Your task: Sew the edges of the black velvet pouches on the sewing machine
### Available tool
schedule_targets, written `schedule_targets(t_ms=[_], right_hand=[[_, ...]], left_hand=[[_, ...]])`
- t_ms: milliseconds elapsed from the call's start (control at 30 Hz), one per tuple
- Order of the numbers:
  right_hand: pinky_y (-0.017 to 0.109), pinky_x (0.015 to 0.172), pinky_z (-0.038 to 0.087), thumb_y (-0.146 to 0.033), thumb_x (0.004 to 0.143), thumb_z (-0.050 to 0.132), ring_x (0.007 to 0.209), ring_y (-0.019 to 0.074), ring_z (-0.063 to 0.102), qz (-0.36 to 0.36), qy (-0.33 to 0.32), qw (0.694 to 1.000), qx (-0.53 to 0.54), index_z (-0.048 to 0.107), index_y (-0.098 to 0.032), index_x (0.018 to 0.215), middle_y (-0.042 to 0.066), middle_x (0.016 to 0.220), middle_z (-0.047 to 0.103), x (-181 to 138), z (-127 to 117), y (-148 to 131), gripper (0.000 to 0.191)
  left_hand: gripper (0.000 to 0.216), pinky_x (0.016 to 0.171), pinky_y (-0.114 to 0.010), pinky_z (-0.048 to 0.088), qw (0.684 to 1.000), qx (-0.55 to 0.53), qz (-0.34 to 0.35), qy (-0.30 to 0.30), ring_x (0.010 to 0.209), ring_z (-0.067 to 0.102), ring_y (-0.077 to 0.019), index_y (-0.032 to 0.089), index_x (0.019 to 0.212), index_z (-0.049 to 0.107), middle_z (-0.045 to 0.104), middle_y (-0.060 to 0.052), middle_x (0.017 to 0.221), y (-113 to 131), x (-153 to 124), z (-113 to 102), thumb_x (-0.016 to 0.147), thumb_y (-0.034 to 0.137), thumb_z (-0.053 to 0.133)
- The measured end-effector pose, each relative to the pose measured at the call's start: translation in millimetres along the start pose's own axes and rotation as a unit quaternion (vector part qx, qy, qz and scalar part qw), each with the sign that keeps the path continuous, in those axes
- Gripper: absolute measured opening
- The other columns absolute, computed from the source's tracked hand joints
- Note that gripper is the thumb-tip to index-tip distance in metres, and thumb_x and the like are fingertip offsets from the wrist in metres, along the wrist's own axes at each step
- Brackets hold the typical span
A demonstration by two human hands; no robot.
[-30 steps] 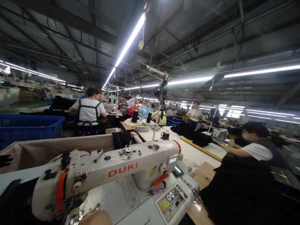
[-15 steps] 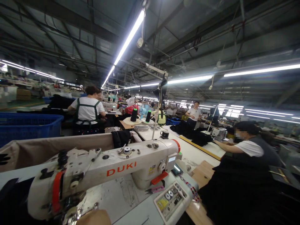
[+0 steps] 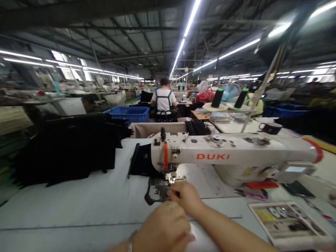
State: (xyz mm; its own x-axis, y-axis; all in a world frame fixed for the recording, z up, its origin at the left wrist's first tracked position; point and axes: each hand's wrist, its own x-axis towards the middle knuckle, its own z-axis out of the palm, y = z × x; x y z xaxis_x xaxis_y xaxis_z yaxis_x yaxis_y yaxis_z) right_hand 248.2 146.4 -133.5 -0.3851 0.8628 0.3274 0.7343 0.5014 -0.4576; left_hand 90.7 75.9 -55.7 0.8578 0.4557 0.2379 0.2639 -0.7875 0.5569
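Note:
The white sewing machine with orange lettering stands on a pale table. My right hand is closed just in front of the machine's needle area, its fingertips curled together. Nearer to me, my left hand, with a ring and a bracelet, is closed too, its fingers by the right hand's. Whatever the fingers hold is hidden or too small to name. A piece of black fabric lies beside and behind the machine head, left of my hands.
A big pile of black fabric pieces covers the table's left part. On the right are pink-handled thread snips, a tray with bobbins and a phone. Thread cones and a dark cup stand behind. A co-worker sits farther off.
My view has turned left and down, so the machine now sits farther right and the fabric pile shows. Both my hands are now in view at the needle area; before, only part of one showed.

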Motion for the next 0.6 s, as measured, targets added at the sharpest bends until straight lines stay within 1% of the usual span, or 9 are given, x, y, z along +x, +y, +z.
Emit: schedule_targets(t_ms=[33,67,100,200,300,367,433,533,600], right_hand=[[0.026,0.063,0.031,-0.024,0.088,0.058,0.068,0.0146,0.052,0.000,-0.002,1.000,0.008,0.055,-0.018,0.060,0.001,0.066,0.059,-0.4,-0.4,-0.2,0.028],[0.026,0.064,0.031,-0.025,0.088,0.058,0.069,0.0148,0.052,0.000,-0.005,1.000,0.013,0.054,-0.018,0.060,0.001,0.066,0.058,-0.8,-1.2,-0.9,0.029],[0.026,0.064,0.031,-0.026,0.088,0.058,0.069,0.0149,0.052,0.000,-0.008,1.000,0.016,0.054,-0.018,0.060,0.001,0.066,0.058,-1.1,-2.4,-1.9,0.029],[0.027,0.064,0.030,-0.026,0.088,0.057,0.069,0.0148,0.052,0.002,-0.020,1.000,0.018,0.052,-0.019,0.060,0.000,0.066,0.057,-1.5,-5.9,-4.8,0.030],[0.026,0.064,0.030,-0.025,0.088,0.057,0.069,0.0142,0.051,0.004,-0.029,0.999,0.019,0.049,-0.018,0.060,-0.001,0.067,0.056,-1.4,-8.4,-5.7,0.030],[0.026,0.063,0.030,-0.024,0.088,0.057,0.069,0.0138,0.050,0.004,-0.034,0.999,0.021,0.047,-0.018,0.061,-0.001,0.067,0.055,-1.6,-9.5,-5.6,0.030],[0.026,0.063,0.030,-0.024,0.089,0.057,0.069,0.0137,0.050,0.004,-0.037,0.999,0.023,0.046,-0.018,0.061,-0.002,0.067,0.055,-1.8,-10.3,-5.6,0.030],[0.026,0.064,0.030,-0.024,0.089,0.056,0.069,0.0136,0.049,0.004,-0.043,0.999,0.025,0.045,-0.018,0.061,-0.002,0.066,0.054,-2.0,-10.9,-5.8,0.030],[0.026,0.064,0.029,-0.025,0.089,0.056,0.069,0.0139,0.049,0.005,-0.046,0.999,0.026,0.046,-0.018,0.061,-0.002,0.067,0.054,-2.1,-11.1,-6.3,0.030]], left_hand=[[0.016,0.088,-0.044,0.050,0.996,0.055,-0.063,0.044,0.097,0.059,-0.0227,0.014,0.098,0.062,0.062,-0.009,0.099,-20.6,-10.9,-12.3,0.098,0.017,0.046],[0.016,0.087,-0.040,0.050,0.972,0.187,-0.122,0.068,0.093,0.059,-0.0213,0.016,0.095,0.063,0.062,-0.007,0.095,-41.1,-19.0,-23.9,0.098,0.017,0.047],[0.016,0.089,-0.042,0.049,0.958,0.231,-0.153,0.075,0.096,0.058,-0.0230,0.015,0.099,0.063,0.062,-0.008,0.098,-60.9,-23.8,-34.0,0.097,0.014,0.047],[0.028,0.103,-0.045,0.041,0.941,0.289,-0.170,0.051,0.116,0.052,-0.0259,0.014,0.121,0.057,0.059,-0.012,0.120,-111.1,-21.4,-51.9,0.095,0.009,0.048],[0.039,0.103,-0.046,0.039,0.933,0.320,-0.164,0.008,0.123,0.047,-0.0280,0.022,0.129,0.053,0.056,-0.010,0.129,-136.7,-10.0,-54.5,0.092,0.012,0.055],[0.043,0.095,-0.048,0.044,0.924,0.341,-0.174,-0.011,0.118,0.050,-0.0315,0.027,0.133,0.052,0.056,-0.011,0.127,-137.3,-7.6,-53.2,0.092,0.014,0.056],[0.046,0.086,-0.046,0.048,0.915,0.356,-0.188,-0.029,0.107,0.056,-0.0324,0.027,0.137,0.049,0.056,-0.014,0.123,-126.4,-11.5,-52.3,0.092,0.018,0.056],[0.052,0.072,-0.036,0.051,0.908,0.362,-0.204,-0.064,0.084,0.064,-0.0257,0.021,0.141,0.045,0.058,-0.016,0.118,-100.1,-22.4,-55.5,0.091,0.026,0.059],[0.049,0.063,-0.030,0.051,0.917,0.332,-0.199,-0.090,0.068,0.064,-0.0195,0.018,0.139,0.049,0.060,-0.013,0.110,-87.9,-26.3,-62.5,0.092,0.031,0.059]])
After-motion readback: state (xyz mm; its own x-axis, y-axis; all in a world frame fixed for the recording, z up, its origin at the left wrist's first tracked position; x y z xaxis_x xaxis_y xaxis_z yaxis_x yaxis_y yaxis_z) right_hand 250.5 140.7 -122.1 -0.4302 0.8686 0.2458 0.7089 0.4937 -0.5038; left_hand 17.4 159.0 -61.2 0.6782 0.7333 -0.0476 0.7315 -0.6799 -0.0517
